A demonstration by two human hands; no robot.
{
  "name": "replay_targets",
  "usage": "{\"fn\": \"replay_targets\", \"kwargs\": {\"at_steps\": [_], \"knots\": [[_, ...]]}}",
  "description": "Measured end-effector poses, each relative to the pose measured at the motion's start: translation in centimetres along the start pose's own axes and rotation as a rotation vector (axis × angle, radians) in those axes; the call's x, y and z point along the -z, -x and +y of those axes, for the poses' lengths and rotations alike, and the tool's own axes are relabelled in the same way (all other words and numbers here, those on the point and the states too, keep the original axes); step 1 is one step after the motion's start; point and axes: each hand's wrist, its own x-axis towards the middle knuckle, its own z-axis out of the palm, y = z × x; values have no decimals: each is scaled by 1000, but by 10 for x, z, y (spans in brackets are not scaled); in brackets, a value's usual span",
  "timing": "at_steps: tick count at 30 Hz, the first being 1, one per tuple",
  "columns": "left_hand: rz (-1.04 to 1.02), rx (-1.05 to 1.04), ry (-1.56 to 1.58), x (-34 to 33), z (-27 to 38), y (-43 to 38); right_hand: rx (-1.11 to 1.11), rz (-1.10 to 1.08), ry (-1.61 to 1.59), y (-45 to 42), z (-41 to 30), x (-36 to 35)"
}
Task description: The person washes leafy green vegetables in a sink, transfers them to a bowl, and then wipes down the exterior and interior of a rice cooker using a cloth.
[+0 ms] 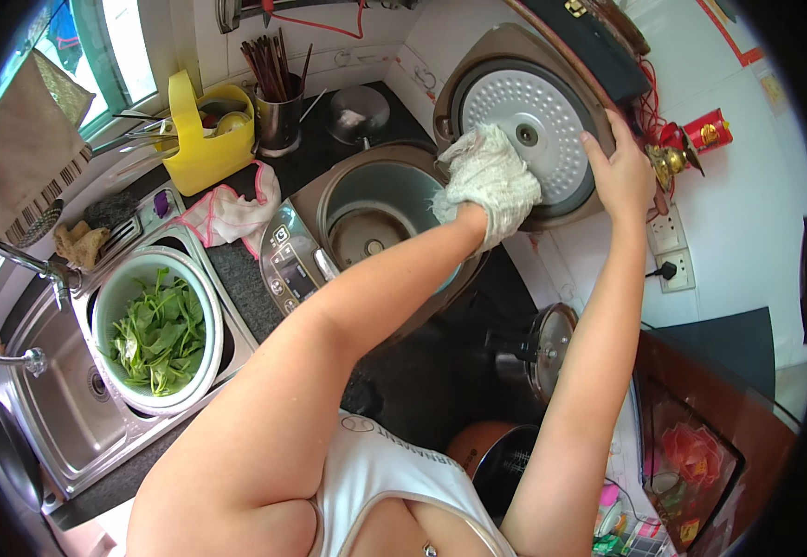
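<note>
A rice cooker point(299, 268) stands with its lid point(438, 125) raised. The lid's inner side is a dimpled metal plate point(497, 90) with a round valve in the middle. A white cloth point(490, 170) wraps my left hand point(474, 217), whose fingers are hidden beneath it, and rests against the lower part of the plate. On the lid's right edge my right hand point(622, 170) has a grip, thumb in front. Inside the cooker's well point(354, 230) a brown-stained heating plate with a round centre shows; no inner pot is visible.
Leafy greens point(159, 334) fill a colander point(212, 313) over the steel sink point(69, 397). Behind are a yellow basket point(201, 163) of utensils, a chopstick holder point(279, 118) and a pink-edged cloth point(229, 212). A lidded pot point(553, 351) stands right; a plug point(666, 270) sits in the wall socket.
</note>
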Motion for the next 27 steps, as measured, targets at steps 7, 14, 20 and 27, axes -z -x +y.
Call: {"fn": "replay_targets", "kwargs": {"at_steps": [7, 14, 20, 27], "knots": [[393, -149, 1300, 10, -66, 29, 109, 99, -11, -4, 8, -9], [283, 11, 904, 143, -126, 177, 204, 106, -92, -11, -2, -18], [721, 417, 1371, 144, -130, 338, 490, 550, -323, 22, -52, 15], [167, 925, -357, 213, -97, 541, 1010, -86, -944, 118, -252, 28]]}}
